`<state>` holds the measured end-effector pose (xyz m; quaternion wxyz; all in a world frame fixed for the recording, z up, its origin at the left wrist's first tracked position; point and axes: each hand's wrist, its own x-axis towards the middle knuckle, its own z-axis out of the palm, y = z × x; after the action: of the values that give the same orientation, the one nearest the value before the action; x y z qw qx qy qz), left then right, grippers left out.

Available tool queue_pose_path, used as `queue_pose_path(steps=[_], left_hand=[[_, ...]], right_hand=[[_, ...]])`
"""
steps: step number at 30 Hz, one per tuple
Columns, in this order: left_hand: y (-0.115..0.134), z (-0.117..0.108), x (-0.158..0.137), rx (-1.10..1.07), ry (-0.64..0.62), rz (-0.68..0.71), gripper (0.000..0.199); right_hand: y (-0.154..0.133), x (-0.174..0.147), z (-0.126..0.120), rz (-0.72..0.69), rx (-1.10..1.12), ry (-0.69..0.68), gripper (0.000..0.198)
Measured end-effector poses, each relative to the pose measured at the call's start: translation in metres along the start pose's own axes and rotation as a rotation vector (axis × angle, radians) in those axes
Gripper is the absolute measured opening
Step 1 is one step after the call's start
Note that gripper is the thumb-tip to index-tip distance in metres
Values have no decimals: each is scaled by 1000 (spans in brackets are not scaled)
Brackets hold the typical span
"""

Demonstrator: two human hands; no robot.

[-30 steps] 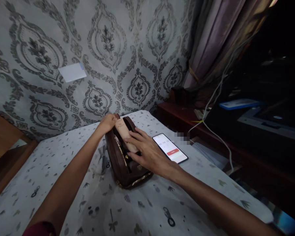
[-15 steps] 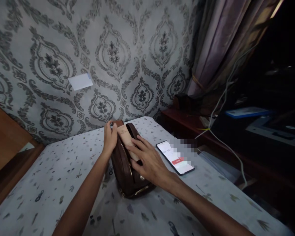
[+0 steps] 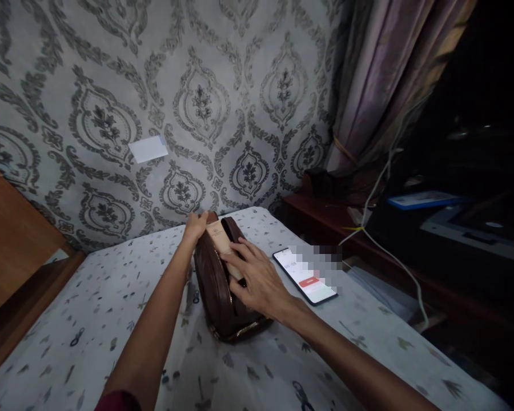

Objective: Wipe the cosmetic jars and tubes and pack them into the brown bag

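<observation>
A dark brown zipped bag (image 3: 212,297) lies on the patterned bedsheet, its top unzipped. In its opening sits a beige tube (image 3: 219,234) with small print, its far end showing and its near part under my fingers. My left hand (image 3: 197,227) is closed on the bag's far rim, by a lighter brown part. My right hand (image 3: 259,277) rests over the opening, fingers across the tube and thumb at its near side, gripping it. What else the bag holds is hidden.
Right of the bag lies a phone (image 3: 306,279) with a lit screen, partly pixelated. A white cable (image 3: 374,240) hangs past the bed's right edge, near a dark red ledge (image 3: 321,214). A wooden panel (image 3: 17,245) stands at left; patterned wallpaper is behind.
My left hand has shifted slightly along the bag's far rim, its fingers now bent over it. My right hand and the tube stay nearly in place. The camera view has turned a little left.
</observation>
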<state>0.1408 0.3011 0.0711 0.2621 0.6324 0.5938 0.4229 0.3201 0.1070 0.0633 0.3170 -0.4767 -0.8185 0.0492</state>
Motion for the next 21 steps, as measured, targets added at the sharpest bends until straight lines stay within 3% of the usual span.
queue_pose_path(steps=[8, 13, 21], left_hand=[[2, 4, 22, -3, -11, -188, 36], [0, 1, 31, 9, -70, -268, 36], [-9, 2, 42, -98, -90, -221, 36]], right_hand=[[-8, 0, -8, -2, -26, -38, 40], [-13, 1, -9, 33, -25, -16, 59], [-12, 2, -5, 25, -41, 38, 59]])
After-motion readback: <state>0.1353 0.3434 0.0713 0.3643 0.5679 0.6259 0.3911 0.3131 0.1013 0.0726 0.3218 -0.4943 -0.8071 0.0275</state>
